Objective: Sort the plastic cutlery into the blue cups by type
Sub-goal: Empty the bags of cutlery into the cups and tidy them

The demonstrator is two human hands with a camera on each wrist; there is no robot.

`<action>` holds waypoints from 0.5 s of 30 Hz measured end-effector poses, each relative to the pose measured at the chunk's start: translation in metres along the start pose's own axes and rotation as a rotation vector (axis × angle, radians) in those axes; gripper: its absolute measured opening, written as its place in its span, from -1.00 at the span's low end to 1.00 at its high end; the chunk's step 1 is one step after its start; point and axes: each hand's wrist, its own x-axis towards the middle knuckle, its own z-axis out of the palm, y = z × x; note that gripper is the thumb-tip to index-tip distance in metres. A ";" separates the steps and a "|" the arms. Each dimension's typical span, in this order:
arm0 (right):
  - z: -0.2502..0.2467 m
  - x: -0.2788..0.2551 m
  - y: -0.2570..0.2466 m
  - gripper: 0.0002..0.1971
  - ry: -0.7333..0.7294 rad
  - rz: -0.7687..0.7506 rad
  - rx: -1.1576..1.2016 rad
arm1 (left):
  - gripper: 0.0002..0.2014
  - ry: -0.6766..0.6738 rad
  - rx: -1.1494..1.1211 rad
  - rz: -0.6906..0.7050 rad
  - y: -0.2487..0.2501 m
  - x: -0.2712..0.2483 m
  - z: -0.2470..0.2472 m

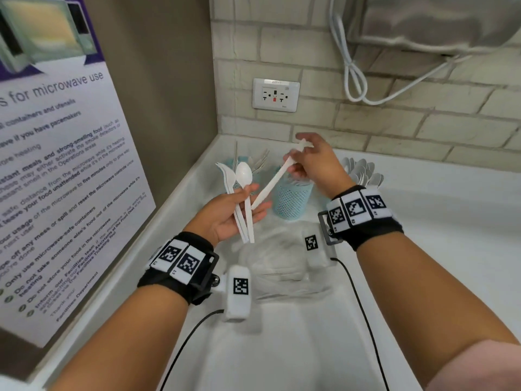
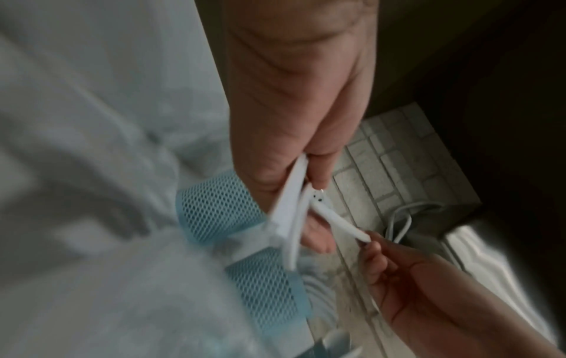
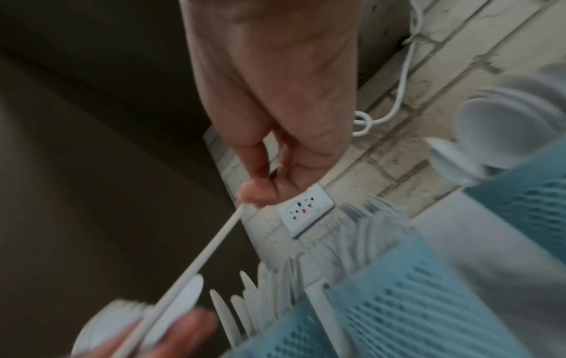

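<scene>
from the head view, the left hand (image 1: 225,218) is palm up over the white surface (image 1: 423,221), its fingers curled round the handles of a white spoon (image 1: 244,176) and fork (image 1: 227,172), whose heads stand up above the thumb. the right hand (image 1: 313,162) pinches one end of a long white knife (image 1: 275,179) between thumb and fingers; the other end of the knife rests on the left fingers. just behind the knife stands a blue mesh cup (image 1: 291,200); a second blue cup (image 1: 239,162), holding forks, is behind the left hand toward the corner, and a cluster of spoons (image 1: 362,170) shows beyond the right wrist. a wall socket (image 1: 275,95) sits on the brick wall above the cups, a microwave poster (image 1: 56,165) on the side wall.

the left wrist view is blurred: the left hand (image 2: 294,121) grips white handles (image 2: 291,206), and the right hand (image 2: 386,266) holds the far end of the knife (image 2: 337,222), with blue mesh cups (image 2: 220,208) beside them.

the right wrist view shows the right hand (image 3: 275,121) pinching the knife (image 3: 211,244) at its tip, forks and knives standing in a blue cup (image 3: 398,302) below the socket (image 3: 306,210).
</scene>
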 end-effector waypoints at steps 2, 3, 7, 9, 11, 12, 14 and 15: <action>0.008 0.015 -0.014 -0.78 0.109 -0.107 0.034 | -0.75 0.079 -0.031 0.049 0.007 0.002 -0.006; 0.013 0.022 -0.020 -0.79 0.163 -0.159 0.034 | -0.72 0.117 -0.042 0.070 0.009 0.003 -0.009; 0.040 0.036 -0.028 -0.78 0.269 -0.372 -0.145 | -0.68 0.201 -0.064 0.112 0.011 0.005 -0.016; 0.053 0.038 -0.020 -0.72 0.223 -0.437 -0.303 | -0.71 0.234 -0.077 0.113 0.010 0.007 -0.018; 0.064 0.039 -0.007 -0.70 0.143 -0.457 -0.523 | -0.74 0.255 -0.097 0.103 0.007 0.009 -0.021; 0.068 0.040 0.000 -0.69 0.105 -0.455 -0.652 | -0.76 0.254 -0.114 0.092 0.005 0.010 -0.022; 0.074 0.042 0.015 -0.64 0.030 -0.443 -0.873 | -0.77 0.235 -0.138 0.075 0.002 0.012 -0.024; 0.076 0.042 0.023 -0.62 -0.008 -0.436 -0.959 | -0.77 0.223 -0.138 0.070 0.001 0.012 -0.025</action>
